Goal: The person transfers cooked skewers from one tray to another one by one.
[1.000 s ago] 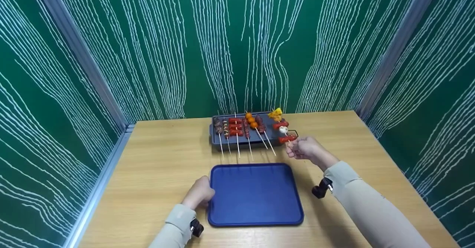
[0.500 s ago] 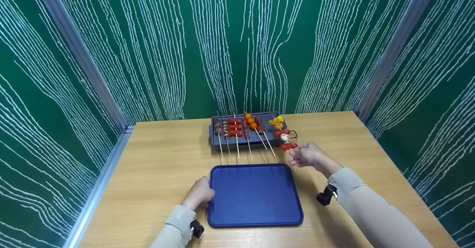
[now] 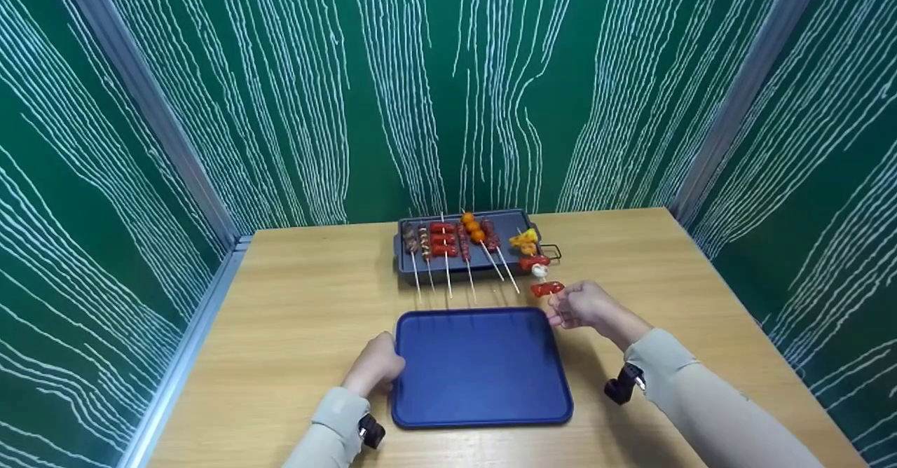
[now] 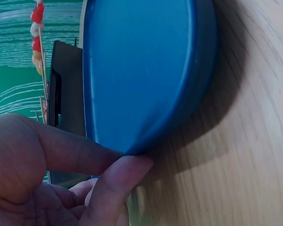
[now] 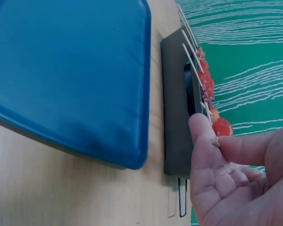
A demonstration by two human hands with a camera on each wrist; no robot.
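Observation:
My right hand [image 3: 583,305] pinches the stick of a mixed skewer [image 3: 539,271] between thumb and fingers. Red pieces, a white one and yellow ones are threaded on it; in the head view its far end overlaps the right front of the dark grill [image 3: 413,267]. In the right wrist view the stick's end pokes out at the fingertips [image 5: 203,126]. My left hand [image 3: 378,363] grips the left rim of the blue tray [image 3: 483,370], thumb and index finger meeting at the edge in the left wrist view. Nothing lies on the tray.
Several skewers lie side by side on the grill, including red sausages [image 3: 443,239] and orange balls [image 3: 473,228], their sticks jutting over the front. A wire handle [image 3: 552,251] sticks out at the grill's right. Green walls with white lines enclose the wooden table [image 3: 301,300].
My right hand has moved toward me with the mixed skewer, drawing it forward from the grill's right end. The left hand and the tray have stayed in place.

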